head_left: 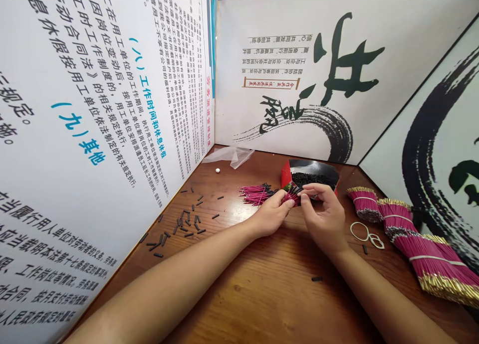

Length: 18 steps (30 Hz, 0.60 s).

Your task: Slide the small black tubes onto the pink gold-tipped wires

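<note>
My left hand [272, 215] is closed round a small bunch of magenta wires [290, 196] whose far ends look black. Against those ends my right hand [325, 218] makes a pinch of thumb and forefinger; what sits between the fingertips is too small to make out. Just behind both hands stands a red box [286, 173] with a dark inside, holding many short black tubes [309, 179]. Left of my left hand lies another pile of magenta wires [255, 194], partly with black ends.
Loose black tubes [183, 222] are scattered on the wooden table [239, 294] at left. Banded magenta wire bundles [398, 217] with gold tips line the right side, near pale rubber bands [359, 231]. A clear plastic bag [241, 157] lies at the back, below printed wall panels [262, 15].
</note>
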Motion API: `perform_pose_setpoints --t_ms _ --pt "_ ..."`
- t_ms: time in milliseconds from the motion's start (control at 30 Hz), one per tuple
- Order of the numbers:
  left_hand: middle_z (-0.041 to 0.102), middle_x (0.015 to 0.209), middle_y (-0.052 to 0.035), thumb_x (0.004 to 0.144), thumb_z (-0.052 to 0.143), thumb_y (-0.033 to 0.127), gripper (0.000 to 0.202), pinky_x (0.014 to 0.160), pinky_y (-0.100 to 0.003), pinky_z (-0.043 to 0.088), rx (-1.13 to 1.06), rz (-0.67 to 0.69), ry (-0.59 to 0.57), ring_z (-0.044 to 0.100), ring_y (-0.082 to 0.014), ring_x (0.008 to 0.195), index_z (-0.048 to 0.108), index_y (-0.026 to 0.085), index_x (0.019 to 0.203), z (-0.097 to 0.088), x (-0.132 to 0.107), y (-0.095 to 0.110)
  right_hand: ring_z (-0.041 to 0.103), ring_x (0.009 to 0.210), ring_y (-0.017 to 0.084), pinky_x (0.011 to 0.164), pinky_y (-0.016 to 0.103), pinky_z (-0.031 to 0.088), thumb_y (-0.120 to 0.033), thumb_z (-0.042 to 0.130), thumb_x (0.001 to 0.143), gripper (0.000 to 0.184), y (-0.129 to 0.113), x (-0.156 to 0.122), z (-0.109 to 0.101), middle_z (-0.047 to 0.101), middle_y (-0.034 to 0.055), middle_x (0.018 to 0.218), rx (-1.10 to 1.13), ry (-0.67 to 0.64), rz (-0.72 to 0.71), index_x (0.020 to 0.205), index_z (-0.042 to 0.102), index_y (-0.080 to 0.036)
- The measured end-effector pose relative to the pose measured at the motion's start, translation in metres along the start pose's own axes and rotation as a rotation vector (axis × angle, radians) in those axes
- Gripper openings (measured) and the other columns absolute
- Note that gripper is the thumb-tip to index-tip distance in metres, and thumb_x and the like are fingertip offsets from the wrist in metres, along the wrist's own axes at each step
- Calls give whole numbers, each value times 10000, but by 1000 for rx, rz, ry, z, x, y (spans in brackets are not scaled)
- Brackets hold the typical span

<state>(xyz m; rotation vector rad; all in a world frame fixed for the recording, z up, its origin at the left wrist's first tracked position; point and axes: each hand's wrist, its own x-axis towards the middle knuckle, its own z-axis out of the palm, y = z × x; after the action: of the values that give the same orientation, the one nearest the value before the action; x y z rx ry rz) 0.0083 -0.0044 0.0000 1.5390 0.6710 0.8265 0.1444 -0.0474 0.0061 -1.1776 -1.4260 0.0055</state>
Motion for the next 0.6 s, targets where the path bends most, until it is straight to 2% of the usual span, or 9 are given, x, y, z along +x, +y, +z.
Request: perform_pose_setpoints --t_ms 133,400,600 --pt "445 748 25 939 486 334 177 706 -226 391 24 -18 6 412 -108 710 520 161 958 0 0 1 627 827 177 803 357 500 -212 586 861 126 1 0 0 662 34 907 -30 -7 -11 980 622 -222" --pt "453 786 15 939 449 265 112 752 -235 378 11 38 10 413 -116 752 501 166 936 1 -1 2 593 816 180 794 359 477 -239 563 876 188 6 -1 -1 656 41 916 -56 -14 -4 1049 630 -212" --pt "435 777 22 932 447 261 102 722 -233 352 12 55 19 379 -111 726 480 172 894 1 -2 3 563 802 176 772 349 459 -237 532 887 181 5 1 -2 639 40 906 -80 -4 -10 1032 636 -202"
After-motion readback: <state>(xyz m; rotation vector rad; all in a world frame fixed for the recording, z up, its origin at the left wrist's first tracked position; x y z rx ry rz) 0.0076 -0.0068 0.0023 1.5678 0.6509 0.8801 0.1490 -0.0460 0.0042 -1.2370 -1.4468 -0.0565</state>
